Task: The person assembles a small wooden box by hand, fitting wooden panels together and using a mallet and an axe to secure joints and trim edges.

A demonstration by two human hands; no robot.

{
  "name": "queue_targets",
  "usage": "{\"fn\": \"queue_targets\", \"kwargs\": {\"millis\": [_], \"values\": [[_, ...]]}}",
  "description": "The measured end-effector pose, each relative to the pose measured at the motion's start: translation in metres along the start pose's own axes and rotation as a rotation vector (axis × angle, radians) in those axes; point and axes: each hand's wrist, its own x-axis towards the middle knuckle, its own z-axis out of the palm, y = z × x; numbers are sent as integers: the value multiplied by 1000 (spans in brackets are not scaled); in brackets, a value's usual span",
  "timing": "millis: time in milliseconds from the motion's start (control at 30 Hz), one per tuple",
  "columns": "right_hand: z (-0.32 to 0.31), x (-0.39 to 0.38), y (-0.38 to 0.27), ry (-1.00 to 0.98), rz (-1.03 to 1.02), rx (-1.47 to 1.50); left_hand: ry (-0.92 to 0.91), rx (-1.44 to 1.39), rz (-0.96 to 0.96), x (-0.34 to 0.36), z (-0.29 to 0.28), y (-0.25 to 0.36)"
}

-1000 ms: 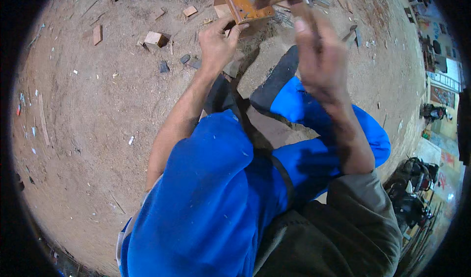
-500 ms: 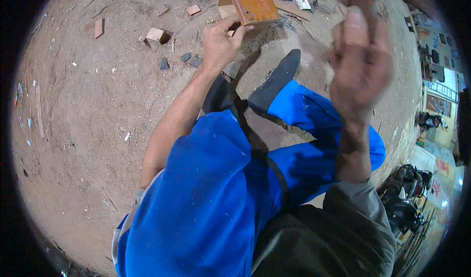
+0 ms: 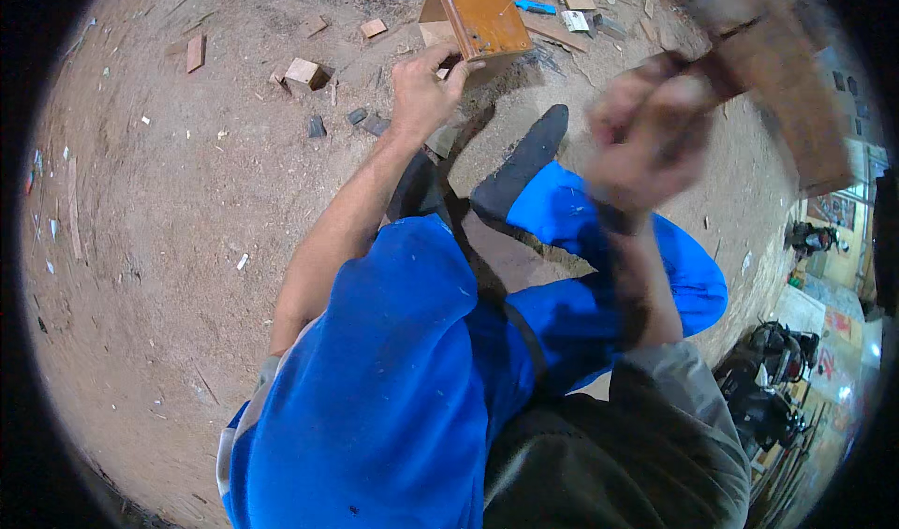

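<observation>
An orange-brown varnished wooden box (image 3: 482,9) stands on the ground at the top middle. My left hand (image 3: 426,89) is closed at its near lower corner, thumb and fingers pinching the edge. Up on the right, my right hand (image 3: 651,131) is wrapped around the handle of a heavy brown hammer-like tool (image 3: 791,89). The tool is raised off the ground, close to the camera and apart from the box. Motion smears the right hand and tool, so the exact shape of the head is unclear.
Wood offcuts lie about, among them a small block (image 3: 304,72) and a flat piece (image 3: 195,53). A blue-handled tool (image 3: 536,7) lies right of the box. My dark-socked foot (image 3: 529,154) rests close to it. Motorbikes (image 3: 763,389) stand far right.
My right hand has moved down and left, and the brown tool has swung further into view at the upper right. My left hand stays at the box corner.
</observation>
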Motion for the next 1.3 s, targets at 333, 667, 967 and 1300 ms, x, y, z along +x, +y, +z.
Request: {"fn": "queue_targets", "kwargs": {"millis": [333, 667, 967, 1300], "values": [[-8, -12, 10, -53, 326, 2, -15, 14, 0, 0, 1, -3], [-4, -26, 21, -222, 406, -116, 13, -4, 80, 1, 3, -5], [3, -33, 20, -353, 413, -80, -40, -6, -4, 2, 10, -16], [-7, -20, 25, -235, 568, 111, -18, -7, 39, 7, 3, -5]]}}
